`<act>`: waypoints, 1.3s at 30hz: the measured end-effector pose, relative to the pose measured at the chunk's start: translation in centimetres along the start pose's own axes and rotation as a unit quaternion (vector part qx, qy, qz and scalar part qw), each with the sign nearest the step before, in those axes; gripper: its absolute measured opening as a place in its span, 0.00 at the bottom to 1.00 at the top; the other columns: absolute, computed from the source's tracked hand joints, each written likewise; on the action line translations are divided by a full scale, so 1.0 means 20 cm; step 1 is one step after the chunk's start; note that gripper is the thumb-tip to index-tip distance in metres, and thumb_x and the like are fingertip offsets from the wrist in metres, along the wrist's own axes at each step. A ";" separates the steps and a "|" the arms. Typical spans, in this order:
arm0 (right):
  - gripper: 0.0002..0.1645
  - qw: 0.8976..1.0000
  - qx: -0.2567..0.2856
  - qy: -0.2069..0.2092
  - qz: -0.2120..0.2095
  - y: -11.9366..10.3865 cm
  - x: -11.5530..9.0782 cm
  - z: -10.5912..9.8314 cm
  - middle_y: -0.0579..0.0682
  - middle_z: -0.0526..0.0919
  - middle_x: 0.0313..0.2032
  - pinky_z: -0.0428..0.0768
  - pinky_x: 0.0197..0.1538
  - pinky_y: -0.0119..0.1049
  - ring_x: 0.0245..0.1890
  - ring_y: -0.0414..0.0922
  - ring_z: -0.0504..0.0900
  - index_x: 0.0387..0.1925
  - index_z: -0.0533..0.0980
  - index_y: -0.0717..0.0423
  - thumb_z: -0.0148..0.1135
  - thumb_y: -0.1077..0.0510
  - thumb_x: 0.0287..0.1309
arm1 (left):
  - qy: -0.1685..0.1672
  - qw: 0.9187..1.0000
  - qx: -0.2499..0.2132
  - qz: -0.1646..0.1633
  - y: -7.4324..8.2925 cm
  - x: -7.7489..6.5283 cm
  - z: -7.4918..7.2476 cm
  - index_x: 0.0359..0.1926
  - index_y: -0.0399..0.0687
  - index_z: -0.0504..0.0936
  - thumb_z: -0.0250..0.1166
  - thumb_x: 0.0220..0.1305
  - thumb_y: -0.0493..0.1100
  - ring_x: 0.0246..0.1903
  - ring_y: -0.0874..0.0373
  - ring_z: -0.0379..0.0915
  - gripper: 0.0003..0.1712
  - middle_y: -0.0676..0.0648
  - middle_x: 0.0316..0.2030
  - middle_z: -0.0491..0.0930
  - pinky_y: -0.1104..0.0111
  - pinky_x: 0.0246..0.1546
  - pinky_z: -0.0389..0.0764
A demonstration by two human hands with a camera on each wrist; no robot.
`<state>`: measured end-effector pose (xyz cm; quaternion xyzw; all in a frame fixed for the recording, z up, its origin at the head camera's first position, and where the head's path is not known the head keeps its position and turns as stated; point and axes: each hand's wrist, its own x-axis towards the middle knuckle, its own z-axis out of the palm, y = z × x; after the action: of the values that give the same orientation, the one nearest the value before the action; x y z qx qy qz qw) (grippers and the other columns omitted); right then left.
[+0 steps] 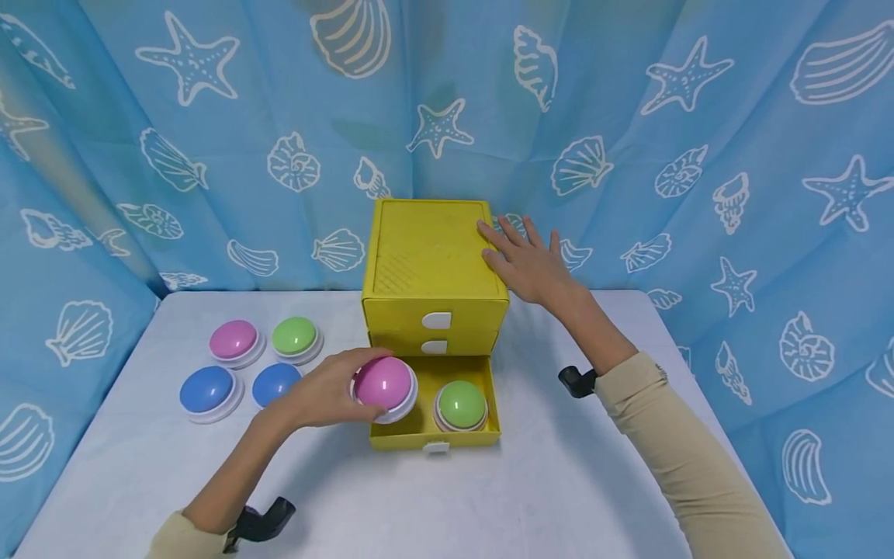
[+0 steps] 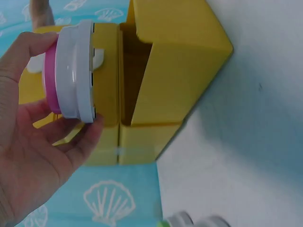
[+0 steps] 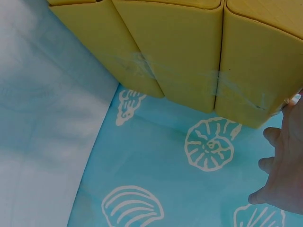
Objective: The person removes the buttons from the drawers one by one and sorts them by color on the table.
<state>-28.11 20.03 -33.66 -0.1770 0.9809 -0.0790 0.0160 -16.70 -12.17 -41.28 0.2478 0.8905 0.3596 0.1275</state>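
My left hand (image 1: pixel 331 392) grips a pink dome-topped push light (image 1: pixel 382 382) by its white rim, over the left part of the pulled-out bottom drawer (image 1: pixel 434 441). In the left wrist view the pink light (image 2: pixel 71 73) is turned side-on, thumb on one side and fingers on the other, its base towards the drawer. A green push light (image 1: pixel 462 404) sits dome up in the drawer's right part. My right hand (image 1: pixel 531 264) rests with spread, straight fingers at the upper right edge of the yellow drawer cabinet (image 1: pixel 436 248); in the right wrist view its fingers (image 3: pixel 272 165) are beside the cabinet.
Left of the cabinet on the white table (image 1: pixel 559 497) lie another pink light (image 1: pixel 233 339), another green light (image 1: pixel 294 335) and two blue lights, one (image 1: pixel 206 389) farther left and one (image 1: pixel 275 383) partly behind my left hand. A blue shell-patterned curtain (image 1: pixel 447 171) hangs behind.
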 end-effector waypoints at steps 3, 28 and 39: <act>0.35 1.000 -0.005 -0.001 -0.002 0.00 0.00 0.00 0.47 0.37 0.71 0.24 0.59 0.64 0.68 0.54 0.28 0.70 0.38 0.32 0.20 0.31 0.64 | 0.018 1.000 0.000 -0.002 -0.03 -0.05 -0.03 0.61 0.53 0.67 0.74 0.41 0.54 0.51 0.56 0.67 0.45 0.53 0.53 0.72 0.60 0.43 0.79; 0.35 1.000 -0.020 0.000 -0.003 0.00 0.00 0.00 0.46 0.35 0.71 0.23 0.59 0.64 0.68 0.53 0.25 0.70 0.37 0.32 0.19 0.31 0.64 | 0.078 0.988 0.009 -0.134 -0.40 -0.52 -0.22 0.64 0.42 0.62 0.72 0.44 0.59 0.52 0.36 0.63 0.50 0.35 0.56 0.66 0.54 0.36 0.81; 0.35 1.000 -0.020 -0.003 -0.003 0.01 0.00 0.00 0.46 0.35 0.71 0.23 0.59 0.64 0.68 0.53 0.26 0.70 0.37 0.31 0.18 0.31 0.64 | 0.043 0.972 0.002 -0.229 -0.57 -0.70 -0.24 0.67 0.36 0.53 0.70 0.46 0.60 0.53 0.28 0.56 0.56 0.26 0.58 0.58 0.52 0.37 0.80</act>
<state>-28.15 20.16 -33.66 -0.1801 0.9817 -0.0593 0.0153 -10.87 -29.43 -45.22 0.0218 0.9291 0.3290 0.1677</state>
